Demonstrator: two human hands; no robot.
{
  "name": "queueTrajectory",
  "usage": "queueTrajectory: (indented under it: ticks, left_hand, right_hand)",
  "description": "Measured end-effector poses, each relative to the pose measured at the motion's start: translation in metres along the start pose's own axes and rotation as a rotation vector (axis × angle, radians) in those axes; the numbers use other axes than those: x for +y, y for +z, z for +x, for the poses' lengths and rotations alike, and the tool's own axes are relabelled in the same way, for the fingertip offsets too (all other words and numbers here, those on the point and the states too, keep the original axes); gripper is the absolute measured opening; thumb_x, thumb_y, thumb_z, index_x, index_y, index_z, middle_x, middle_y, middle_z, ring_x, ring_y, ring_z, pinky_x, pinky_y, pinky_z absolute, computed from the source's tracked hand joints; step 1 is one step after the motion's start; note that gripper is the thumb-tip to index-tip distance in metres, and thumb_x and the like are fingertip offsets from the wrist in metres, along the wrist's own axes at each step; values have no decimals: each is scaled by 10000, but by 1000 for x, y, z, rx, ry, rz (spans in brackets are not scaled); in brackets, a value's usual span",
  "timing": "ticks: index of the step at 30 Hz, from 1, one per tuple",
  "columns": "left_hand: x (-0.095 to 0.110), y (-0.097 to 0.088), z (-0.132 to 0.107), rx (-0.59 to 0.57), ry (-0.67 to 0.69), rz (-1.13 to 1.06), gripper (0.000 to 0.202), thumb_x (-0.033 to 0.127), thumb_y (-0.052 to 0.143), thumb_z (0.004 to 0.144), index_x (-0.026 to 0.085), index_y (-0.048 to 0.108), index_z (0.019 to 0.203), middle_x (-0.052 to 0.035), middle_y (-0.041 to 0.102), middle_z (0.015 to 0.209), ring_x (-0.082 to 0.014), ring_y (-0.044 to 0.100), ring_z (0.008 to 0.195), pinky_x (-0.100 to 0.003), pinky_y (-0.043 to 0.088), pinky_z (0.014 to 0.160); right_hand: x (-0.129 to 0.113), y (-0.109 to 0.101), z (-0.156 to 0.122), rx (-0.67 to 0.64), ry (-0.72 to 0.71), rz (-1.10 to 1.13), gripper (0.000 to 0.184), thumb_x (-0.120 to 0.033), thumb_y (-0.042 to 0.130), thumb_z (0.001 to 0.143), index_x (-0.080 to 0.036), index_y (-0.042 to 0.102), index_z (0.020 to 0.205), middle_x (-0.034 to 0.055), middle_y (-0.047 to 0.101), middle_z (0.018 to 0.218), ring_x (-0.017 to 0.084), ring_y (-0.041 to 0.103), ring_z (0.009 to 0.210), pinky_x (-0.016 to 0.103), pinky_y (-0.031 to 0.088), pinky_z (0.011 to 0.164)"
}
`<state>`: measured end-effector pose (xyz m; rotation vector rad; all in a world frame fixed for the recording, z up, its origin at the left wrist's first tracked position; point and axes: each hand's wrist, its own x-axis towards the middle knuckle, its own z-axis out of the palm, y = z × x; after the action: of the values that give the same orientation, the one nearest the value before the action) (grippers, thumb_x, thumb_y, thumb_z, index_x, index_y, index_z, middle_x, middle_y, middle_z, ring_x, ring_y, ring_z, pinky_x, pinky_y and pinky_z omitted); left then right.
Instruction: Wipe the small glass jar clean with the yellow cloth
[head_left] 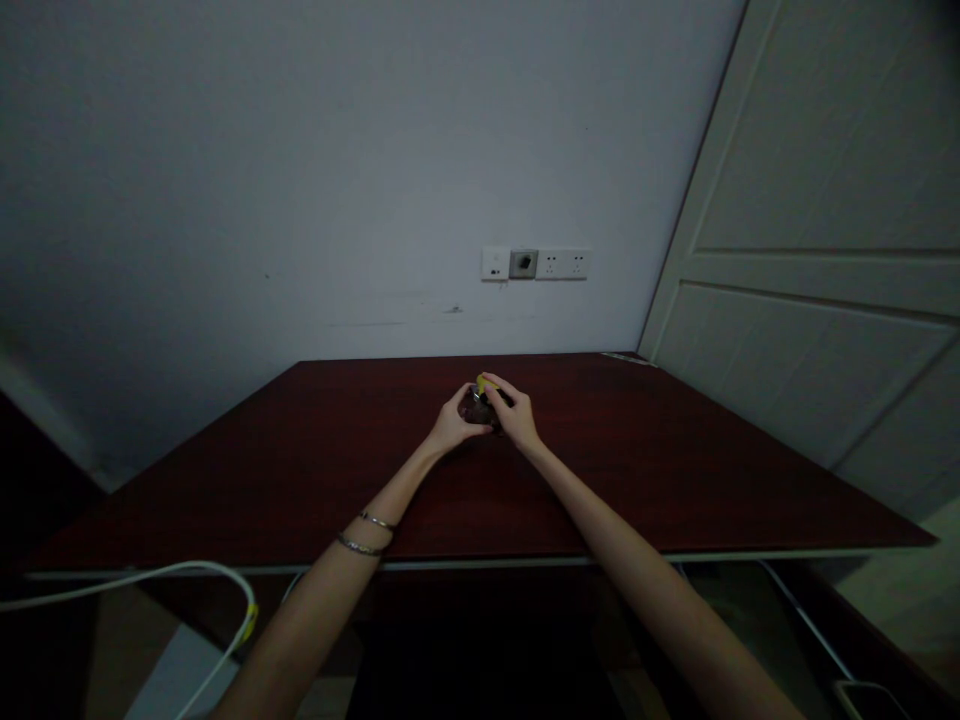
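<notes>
Both my arms reach out over a dark red wooden table (300,470). My left hand (452,425) and my right hand (517,412) meet near the table's middle, fingers curled around a small dark object (478,410) with a yellow part (482,383) on top. The dim light keeps me from making out what the object is. Two thin bracelets (367,532) sit on my left forearm.
A white wall rises behind the table, with a row of sockets (535,264) above it. A white panelled door (817,280) stands at the right. A white cable with a yellow band (244,615) hangs below the table's front left edge.
</notes>
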<state>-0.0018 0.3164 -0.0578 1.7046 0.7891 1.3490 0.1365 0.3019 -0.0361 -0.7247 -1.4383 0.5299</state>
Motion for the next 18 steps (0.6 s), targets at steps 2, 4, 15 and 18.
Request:
queueTrajectory:
  ticks: [2, 4, 15, 18]
  left_hand:
    - [-1, 0, -1, -33, 13, 44, 960, 175, 817, 427, 111, 383, 1280, -167, 496, 1261, -269, 515, 1117, -401, 407, 966]
    - [0, 1, -3, -66, 20, 85, 949, 188, 816, 437, 111, 386, 1280, -161, 513, 1241, -268, 510, 1123, -402, 399, 973]
    - [1, 4, 1, 33, 12, 56, 759, 190, 767, 520, 103, 458, 1208, -127, 599, 1107, -221, 594, 960, -355, 466, 870]
    - [0, 2, 0, 27, 31, 136, 824, 201, 791, 479, 112, 459, 1227, -130, 585, 1145, -250, 557, 1045, -385, 421, 937]
  right_hand:
    - [8, -1, 5, 30, 135, 70, 369, -432, 560, 763, -188, 668, 1019, 57, 660, 1081, 216, 592, 1043, 359, 434, 949]
    - [14, -1, 7, 64, 229, 116, 398, -455, 566, 749, -166, 674, 1000, 71, 668, 1061, 228, 603, 1021, 365, 449, 926]
    - [-13, -1, -7, -114, -194, -138, 328, -332, 564, 785, -242, 631, 1093, 33, 577, 1221, 188, 499, 1172, 332, 353, 1030]
    - [-8, -3, -4, -82, -127, -101, 304, -357, 549, 790, -244, 653, 1052, 30, 614, 1167, 187, 543, 1118, 337, 376, 1010]
